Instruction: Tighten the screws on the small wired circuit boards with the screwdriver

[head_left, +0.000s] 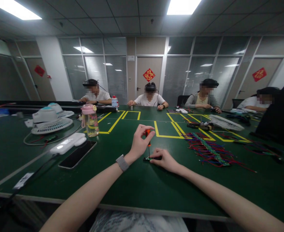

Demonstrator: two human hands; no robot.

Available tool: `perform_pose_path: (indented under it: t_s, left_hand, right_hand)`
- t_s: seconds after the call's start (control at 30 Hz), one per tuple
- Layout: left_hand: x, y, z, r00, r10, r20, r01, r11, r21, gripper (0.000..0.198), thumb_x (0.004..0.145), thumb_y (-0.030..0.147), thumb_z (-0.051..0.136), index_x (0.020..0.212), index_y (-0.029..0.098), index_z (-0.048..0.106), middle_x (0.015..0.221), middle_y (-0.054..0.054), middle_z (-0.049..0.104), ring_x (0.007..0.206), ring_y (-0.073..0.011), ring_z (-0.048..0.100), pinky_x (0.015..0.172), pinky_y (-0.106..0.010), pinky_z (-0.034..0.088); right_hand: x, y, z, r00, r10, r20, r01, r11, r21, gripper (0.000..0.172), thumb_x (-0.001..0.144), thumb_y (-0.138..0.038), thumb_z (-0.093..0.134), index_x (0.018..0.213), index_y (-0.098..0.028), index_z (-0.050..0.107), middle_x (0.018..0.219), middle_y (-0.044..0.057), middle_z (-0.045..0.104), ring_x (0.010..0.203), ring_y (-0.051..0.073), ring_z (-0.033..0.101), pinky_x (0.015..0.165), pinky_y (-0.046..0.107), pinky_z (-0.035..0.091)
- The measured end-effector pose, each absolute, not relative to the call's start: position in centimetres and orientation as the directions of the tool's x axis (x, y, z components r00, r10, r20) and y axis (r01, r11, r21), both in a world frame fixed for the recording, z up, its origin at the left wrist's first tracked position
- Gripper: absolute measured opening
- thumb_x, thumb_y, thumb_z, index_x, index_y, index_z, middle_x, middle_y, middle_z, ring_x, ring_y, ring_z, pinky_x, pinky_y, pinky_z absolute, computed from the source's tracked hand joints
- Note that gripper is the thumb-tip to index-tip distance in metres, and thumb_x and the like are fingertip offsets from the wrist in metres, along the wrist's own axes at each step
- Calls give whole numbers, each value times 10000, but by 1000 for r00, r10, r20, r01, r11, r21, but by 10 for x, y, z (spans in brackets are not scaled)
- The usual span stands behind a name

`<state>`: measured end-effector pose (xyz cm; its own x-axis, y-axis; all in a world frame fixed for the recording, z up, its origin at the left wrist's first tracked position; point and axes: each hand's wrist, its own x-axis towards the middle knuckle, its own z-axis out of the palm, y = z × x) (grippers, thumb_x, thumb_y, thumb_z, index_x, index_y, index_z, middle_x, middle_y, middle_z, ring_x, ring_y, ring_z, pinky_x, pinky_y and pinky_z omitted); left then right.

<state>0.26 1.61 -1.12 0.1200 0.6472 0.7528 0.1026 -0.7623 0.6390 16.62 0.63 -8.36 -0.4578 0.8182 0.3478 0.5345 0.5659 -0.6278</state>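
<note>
My left hand [142, 139], with a grey watch band on its wrist, is closed around the orange and black handle of a screwdriver [149, 145]. The screwdriver stands upright, its thin shaft pointing down at a small dark part with a bit of green [147, 159] on the table. My right hand [165, 160] pinches that small part from the right and keeps it against the tabletop. Its fingers cover much of the part, so its exact kind cannot be made out. Whether the tip sits in a screw is too small to see.
Left of my hands lie a black phone [78, 154], a white power strip [66, 143], a pink-lidded bottle [89, 120] and white fan parts [52, 120]. On the right is a row of green circuit boards with red and blue wires [208, 146]. Several people sit across the green table [122, 190].
</note>
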Motion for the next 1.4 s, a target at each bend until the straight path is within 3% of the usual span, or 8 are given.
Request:
perform_pose_path:
  t_s: [0.23, 0.4, 0.5, 0.63, 0.77, 0.93, 1.17, 1.4]
  left_hand:
    - [6, 16, -12, 204, 687, 697, -122, -688, 715, 333, 923, 308, 430, 1211, 206, 563, 1141, -83, 590, 918, -152, 618, 781, -285, 541]
    - [4, 16, -13, 100, 642, 760, 82, -767, 637, 216, 837, 307, 592, 1012, 194, 651, 898, -39, 592, 801, -132, 593, 726, -244, 503]
    - [2, 16, -13, 49, 618, 784, 174, -779, 603, 176, 854, 316, 567, 936, 205, 676, 916, -36, 534, 805, -122, 562, 729, -235, 478]
    - [2, 18, -13, 78, 628, 774, 105, -777, 620, 292, 936, 266, 397, 1052, 218, 661, 1081, -61, 552, 980, -151, 572, 872, -281, 459]
    - [2, 19, -13, 122, 668, 734, -23, -738, 675, 291, 920, 280, 442, 1148, 192, 599, 1071, -72, 610, 914, -155, 614, 812, -291, 497]
    - [1, 18, -13, 38, 611, 791, 158, -785, 599, 172, 848, 303, 575, 938, 200, 679, 911, -39, 566, 818, -135, 564, 726, -246, 472]
    - [3, 17, -15, 113, 621, 776, 31, -783, 622, 306, 935, 260, 393, 1132, 232, 625, 1167, -62, 567, 1036, -168, 576, 882, -308, 474]
    - [1, 18, -12, 81, 611, 787, 119, -790, 601, 173, 836, 291, 593, 960, 204, 676, 884, -31, 610, 818, -140, 590, 739, -252, 478]
  right_hand:
    - [164, 3, -79, -462, 821, 336, 538, 560, -630, 196, 768, -216, 674, 945, -187, 752, 761, 24, 571, 703, 135, 531, 669, 244, 412]
    - [164, 4, -80, -452, 825, 340, 543, 557, -629, 198, 762, -211, 677, 943, -183, 753, 744, 21, 559, 692, 132, 529, 663, 241, 413]
    - [164, 4, -80, -447, 827, 342, 545, 555, -629, 196, 761, -216, 678, 938, -183, 755, 747, 21, 560, 687, 131, 528, 654, 239, 413]
    - [164, 3, -80, -452, 823, 344, 536, 558, -633, 198, 768, -232, 675, 946, -194, 753, 758, 23, 574, 697, 133, 535, 665, 243, 417]
    - [165, 3, -80, -455, 824, 339, 524, 555, -646, 200, 774, -240, 671, 953, -203, 751, 781, 29, 591, 720, 139, 542, 681, 248, 422]
    - [164, 4, -81, -446, 826, 345, 528, 554, -643, 198, 759, -221, 682, 941, -190, 755, 749, 25, 574, 705, 137, 536, 660, 241, 409]
    - [164, 5, -83, -453, 816, 359, 526, 569, -632, 190, 761, -220, 678, 932, -197, 756, 733, 14, 558, 687, 127, 523, 644, 233, 393]
    - [165, 3, -81, -455, 820, 347, 537, 563, -628, 191, 770, -236, 674, 942, -212, 754, 751, 15, 570, 699, 130, 530, 658, 238, 398]
